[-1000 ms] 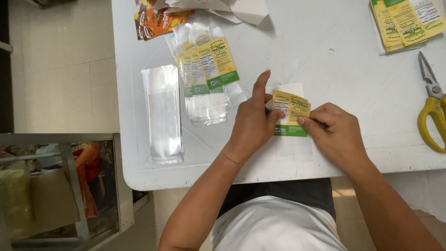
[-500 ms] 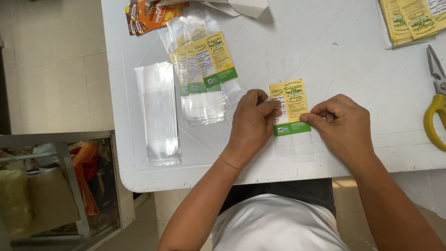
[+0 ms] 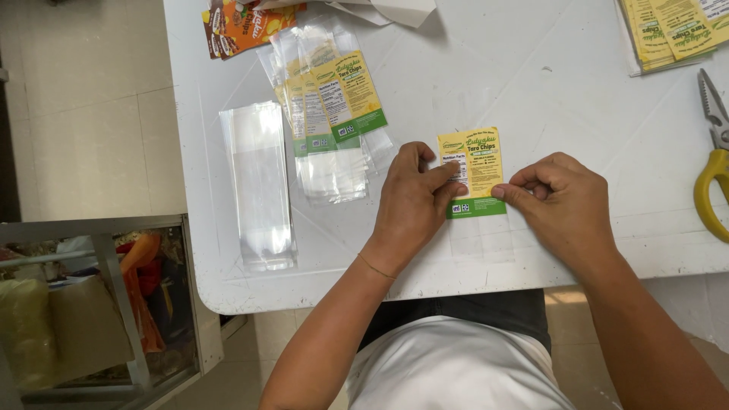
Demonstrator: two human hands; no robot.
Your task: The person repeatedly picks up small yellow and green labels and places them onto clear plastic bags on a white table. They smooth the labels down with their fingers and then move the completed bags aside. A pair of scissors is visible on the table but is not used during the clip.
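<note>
**Two hands pressing a yellow-and-green label onto a clear bag**

Seen from above, looking down at a white worktop [image 3: 577, 91]. At centre, a small yellow label with a green band along its lower edge [image 3: 477, 168], lying flat on a clear plastic bag [image 3: 486, 239] that runs on towards 6 o'clock, almost to the worktop's near edge.

Left hand [image 3: 410, 209] resting at 9 o'clock of the label, palm down, fingers stretched across the label's left edge and pressed flat against it; grip not closed around anything, only bearing down. Right hand [image 3: 566, 201] at 3 o'clock of the label, fingers curled in, thumb and forefinger pressed together on the label's lower right edge.

At 10 o'clock of the hands, a fanned pile of clear bags already carrying the same yellow-and-green labels [image 3: 334, 114]. Further out at 9 o'clock, a stack of plain clear bags [image 3: 258, 182] lying lengthwise, well apart from the hands. At 11 o'clock, near the far edge, orange printed packets [image 3: 243, 26], partly cut off by the frame. At 1 o'clock, in the far right corner, a stack of loose yellow labels [image 3: 672, 30]. At 3 o'clock, at the right border, scissors with yellow handles [image 3: 710, 163], only partly in view.

Off the worktop at 8 o'clock, a grey metal rack [image 3: 114, 304] on a tiled floor, holding bags and an orange bundle.
</note>
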